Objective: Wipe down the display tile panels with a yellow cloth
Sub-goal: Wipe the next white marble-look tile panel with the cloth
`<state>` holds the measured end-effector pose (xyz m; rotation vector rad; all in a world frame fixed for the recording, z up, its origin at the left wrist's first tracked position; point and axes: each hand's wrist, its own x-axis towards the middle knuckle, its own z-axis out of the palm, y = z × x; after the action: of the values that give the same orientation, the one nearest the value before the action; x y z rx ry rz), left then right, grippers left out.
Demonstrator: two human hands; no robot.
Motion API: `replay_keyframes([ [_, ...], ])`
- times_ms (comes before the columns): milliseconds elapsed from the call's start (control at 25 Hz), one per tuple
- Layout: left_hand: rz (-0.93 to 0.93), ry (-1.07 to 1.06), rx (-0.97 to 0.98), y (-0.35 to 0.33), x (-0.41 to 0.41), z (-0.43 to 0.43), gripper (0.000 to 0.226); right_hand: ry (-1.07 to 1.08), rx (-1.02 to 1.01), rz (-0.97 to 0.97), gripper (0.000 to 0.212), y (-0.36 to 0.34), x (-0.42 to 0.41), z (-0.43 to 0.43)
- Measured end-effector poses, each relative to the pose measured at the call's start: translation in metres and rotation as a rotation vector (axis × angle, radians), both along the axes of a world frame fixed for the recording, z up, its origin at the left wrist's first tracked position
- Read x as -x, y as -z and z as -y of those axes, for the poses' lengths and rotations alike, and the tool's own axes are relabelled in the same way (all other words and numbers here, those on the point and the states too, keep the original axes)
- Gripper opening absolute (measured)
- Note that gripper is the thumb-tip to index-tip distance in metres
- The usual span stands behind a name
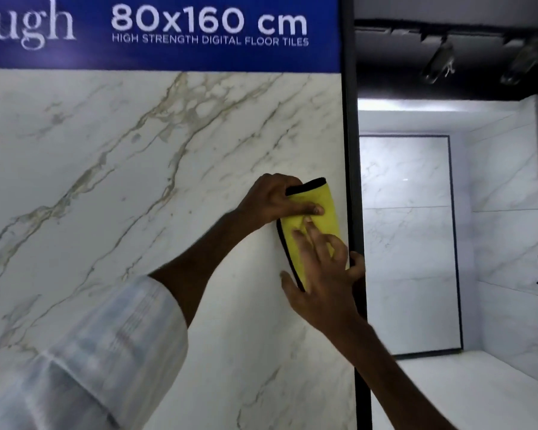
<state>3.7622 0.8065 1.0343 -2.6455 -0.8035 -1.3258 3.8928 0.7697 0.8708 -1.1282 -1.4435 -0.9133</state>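
A white marble-look tile panel point(121, 187) with beige veins stands upright in front of me. A yellow cloth point(319, 200) with a black edge lies flat against the panel's right side. My left hand point(277, 198) grips the cloth's top, thumb over the yellow face. My right hand point(323, 274) holds the cloth's lower part, fingers spread on it and the thumb at its black edge. Both hands sit next to the panel's black frame point(350, 135).
A blue sign point(168, 54) reading "80x160 cm" runs above the panel. To the right, a recessed bay holds another framed white tile panel point(407, 243). Black track lights point(441, 60) hang from the dark ceiling. My white sleeve point(84, 352) fills the lower left.
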Motion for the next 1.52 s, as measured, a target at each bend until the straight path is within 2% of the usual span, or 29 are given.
replay_keyframes([
  [80,0.039,-0.018,-0.136,-0.025,-0.007,-0.015,0.048,0.119,0.047,0.039,0.078,-0.017,-0.007,-0.026],
  [200,0.251,-0.140,-0.542,-0.042,0.010,-0.046,0.036,0.158,0.108,0.049,0.092,-0.034,-0.022,-0.051],
  [280,0.333,-0.300,-0.688,-0.022,0.031,-0.063,0.043,0.143,0.092,0.073,0.096,-0.042,-0.024,-0.056],
  [360,0.157,-0.412,-0.756,0.010,0.046,-0.075,0.055,0.087,0.054,0.044,0.081,-0.058,-0.025,-0.053],
  [440,-0.055,-0.520,-0.852,0.030,0.052,-0.084,0.072,0.173,-0.039,0.070,0.066,-0.073,-0.028,-0.057],
  [480,-0.087,-0.560,-0.884,0.034,0.052,-0.086,0.075,0.230,-0.074,0.105,0.066,-0.077,-0.030,-0.062],
  [640,-0.072,-0.624,-0.918,0.035,0.047,-0.085,0.075,0.329,-0.153,0.101,0.076,-0.071,-0.026,-0.081],
  [800,-0.084,-0.644,-0.908,0.036,0.047,-0.081,0.075,0.264,-0.192,0.202,0.078,-0.064,-0.036,-0.079],
  [880,-0.094,-0.663,-0.900,0.036,0.046,-0.081,0.075,0.256,-0.200,0.293,0.078,-0.106,-0.053,-0.081],
  [1000,-0.090,-0.666,-0.905,0.037,0.046,-0.082,0.075,0.321,-0.159,0.386,0.078,-0.234,-0.071,-0.080],
  [1080,-0.082,-0.649,-0.892,0.037,0.047,-0.083,0.075,0.338,-0.018,0.412,0.080,-0.309,-0.075,-0.066],
  [1160,-0.082,-0.646,-0.894,0.037,0.048,-0.083,0.075,0.266,0.127,0.347,0.081,-0.341,-0.070,-0.060],
  [1240,-0.083,-0.656,-0.896,0.037,0.047,-0.081,0.074,0.196,0.120,0.267,0.079,-0.332,-0.061,-0.064],
  [1320,-0.083,-0.662,-0.893,0.037,0.046,-0.080,0.074,0.192,-0.092,0.230,0.076,-0.289,-0.050,-0.078],
  [1400,-0.091,-0.679,-0.881,0.038,0.047,-0.081,0.074,0.186,-0.221,0.209,0.077,-0.237,-0.046,-0.093],
  [1520,-0.089,-0.686,-0.882,0.039,0.043,-0.080,0.074,0.189,-0.197,0.245,0.080,-0.216,-0.052,-0.096],
])
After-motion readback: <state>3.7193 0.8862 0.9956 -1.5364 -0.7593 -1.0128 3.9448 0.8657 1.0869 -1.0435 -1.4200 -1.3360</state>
